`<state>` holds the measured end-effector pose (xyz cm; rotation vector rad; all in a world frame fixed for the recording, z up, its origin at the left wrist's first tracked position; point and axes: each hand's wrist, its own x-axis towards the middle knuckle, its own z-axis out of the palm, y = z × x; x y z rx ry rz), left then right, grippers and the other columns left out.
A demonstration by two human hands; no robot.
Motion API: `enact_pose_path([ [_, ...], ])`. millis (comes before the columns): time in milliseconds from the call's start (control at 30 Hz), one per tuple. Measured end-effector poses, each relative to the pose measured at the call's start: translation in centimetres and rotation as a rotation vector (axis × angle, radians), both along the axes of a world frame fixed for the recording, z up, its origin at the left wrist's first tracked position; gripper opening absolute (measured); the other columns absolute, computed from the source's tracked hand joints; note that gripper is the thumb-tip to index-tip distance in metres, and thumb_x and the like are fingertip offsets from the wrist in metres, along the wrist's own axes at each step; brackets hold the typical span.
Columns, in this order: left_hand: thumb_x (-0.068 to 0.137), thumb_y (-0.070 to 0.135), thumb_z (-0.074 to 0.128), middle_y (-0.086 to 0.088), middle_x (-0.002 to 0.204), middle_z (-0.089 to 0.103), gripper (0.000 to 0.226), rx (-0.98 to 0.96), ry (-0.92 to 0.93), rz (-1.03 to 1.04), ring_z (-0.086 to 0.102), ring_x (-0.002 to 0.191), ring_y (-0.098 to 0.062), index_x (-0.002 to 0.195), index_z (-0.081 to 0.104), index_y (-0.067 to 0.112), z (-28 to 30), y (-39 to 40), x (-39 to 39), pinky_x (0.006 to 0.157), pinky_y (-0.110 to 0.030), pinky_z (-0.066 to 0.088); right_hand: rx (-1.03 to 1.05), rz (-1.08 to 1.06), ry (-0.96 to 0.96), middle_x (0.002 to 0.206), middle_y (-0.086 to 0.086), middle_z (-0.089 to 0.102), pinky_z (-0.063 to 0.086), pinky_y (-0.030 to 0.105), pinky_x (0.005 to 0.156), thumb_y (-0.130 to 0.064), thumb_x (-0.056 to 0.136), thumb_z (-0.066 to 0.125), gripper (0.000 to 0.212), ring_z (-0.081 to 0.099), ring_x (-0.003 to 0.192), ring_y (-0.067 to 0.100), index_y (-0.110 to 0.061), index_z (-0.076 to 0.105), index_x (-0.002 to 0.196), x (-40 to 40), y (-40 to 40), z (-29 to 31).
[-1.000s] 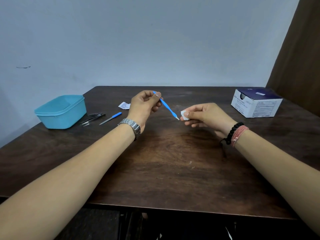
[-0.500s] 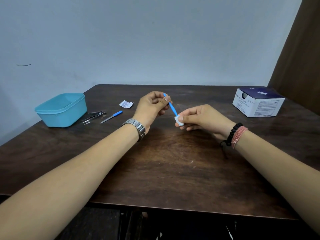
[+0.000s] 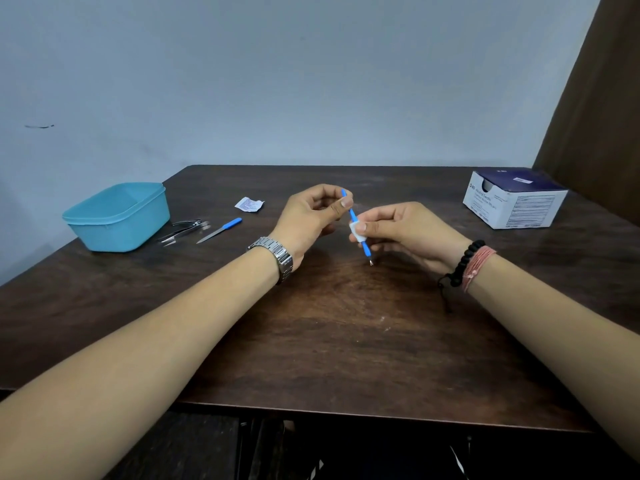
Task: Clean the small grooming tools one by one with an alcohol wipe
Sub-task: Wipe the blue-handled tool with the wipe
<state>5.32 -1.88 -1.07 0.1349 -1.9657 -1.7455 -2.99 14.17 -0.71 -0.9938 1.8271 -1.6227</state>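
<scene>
While my left hand [image 3: 308, 216] pinches the blue stick [image 3: 352, 213] and my right hand [image 3: 405, 230] grips the wipe [image 3: 356, 232] around it, tub [image 3: 117, 216], tweezers [image 3: 180, 233], file [image 3: 220, 230] and box [image 3: 512, 202] sit well apart.

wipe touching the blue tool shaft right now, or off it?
Touching. The head view shows the white wipe, pinched by the right hand, wrapped around the blue tool mid-shaft; the left hand pinches its upper end.

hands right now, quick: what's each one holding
Left hand: closed, pinching the upper end of the blue tool.
Right hand: closed, pinching the white wipe around the tool's shaft.
</scene>
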Motion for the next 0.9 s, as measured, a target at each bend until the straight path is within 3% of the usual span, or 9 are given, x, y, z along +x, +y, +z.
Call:
enact_pose_path([
  [133,0.093,0.025,0.060,-0.001,0.100,0.064,0.024,0.118,-0.076,-0.155,0.066,0.081,-0.011,0.115,0.062,0.015,0.3,0.6,0.3,0.081,-0.030,0.053,-0.092,-0.028,-0.030,0.086,0.007,0.074,0.051,0.018,0.063,-0.009,0.090,0.066,0.010,0.065,0.070,0.008,-0.006,0.071,0.098,-0.1,-0.2,0.4],
  [233,0.090,0.019,0.063,-0.001,0.103,0.065,0.033,0.167,-0.156,-0.278,0.069,0.086,-0.016,0.122,0.056,0.012,-0.1,1.2,0.4,0.085,-0.034,0.056,-0.174,-0.074,-0.079,0.083,0.003,0.073,0.055,0.019,0.067,-0.007,0.090,0.065,0.006,0.068,0.074,0.009,-0.008,0.069,0.094,-0.4,0.0,0.6],
  [400,0.087,0.001,0.066,-0.002,0.078,0.069,0.029,0.101,-0.153,-0.253,0.068,0.074,-0.013,0.113,0.059,0.011,-0.4,1.1,0.3,0.070,-0.025,0.056,-0.217,-0.110,-0.082,0.088,0.005,0.076,0.056,0.019,0.073,-0.011,0.090,0.066,0.007,0.069,0.079,0.011,-0.011,0.070,0.097,-0.7,0.1,0.7],
  [533,0.087,0.008,0.068,-0.004,0.086,0.070,0.029,0.063,-0.160,-0.237,0.068,0.077,-0.011,0.114,0.059,0.013,-0.3,1.1,0.2,0.074,-0.026,0.056,-0.226,-0.106,-0.087,0.089,0.004,0.076,0.054,0.019,0.071,-0.010,0.090,0.065,0.009,0.068,0.078,0.010,-0.011,0.069,0.098,-0.5,-0.1,0.5],
  [767,0.085,0.011,0.071,0.001,0.073,0.068,0.028,-0.059,-0.143,-0.206,0.064,0.071,-0.011,0.110,0.060,0.014,-0.2,1.3,0.3,0.069,-0.025,0.051,-0.217,-0.107,-0.083,0.089,0.003,0.076,0.047,0.018,0.063,-0.011,0.089,0.067,0.010,0.067,0.077,0.009,-0.013,0.069,0.099,-0.5,-0.1,0.5],
  [900,0.084,0.011,0.072,0.002,0.071,0.069,0.030,-0.184,-0.167,-0.200,0.063,0.069,-0.012,0.110,0.060,0.015,-0.3,1.3,0.2,0.070,-0.026,0.051,-0.251,-0.151,-0.088,0.090,0.000,0.075,0.048,0.018,0.068,-0.013,0.089,0.067,0.012,0.066,0.079,0.008,-0.014,0.069,0.101,-0.8,0.1,0.5],
])
